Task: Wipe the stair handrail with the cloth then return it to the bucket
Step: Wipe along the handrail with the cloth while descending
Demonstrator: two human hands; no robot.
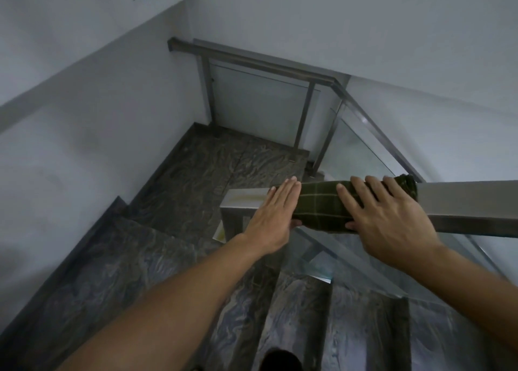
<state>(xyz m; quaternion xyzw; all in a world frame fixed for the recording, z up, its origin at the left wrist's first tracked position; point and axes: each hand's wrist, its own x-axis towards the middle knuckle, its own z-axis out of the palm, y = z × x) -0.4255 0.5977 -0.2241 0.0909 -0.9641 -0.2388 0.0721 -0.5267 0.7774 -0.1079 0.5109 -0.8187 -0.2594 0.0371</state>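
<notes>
Cloth [322,206]: dark green check, draped over the steel handrail [462,195] near its end. Soft, limp, light; likely to slide easily on smooth metal. Pinned flat under left hand [270,216] and right hand [384,216], fingers spread, not clenched. Best pinched by a hanging edge. No bucket visible.

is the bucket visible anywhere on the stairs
No, only the cloth draped over the handrail under both hands shows; the steps hold no bucket.
</notes>
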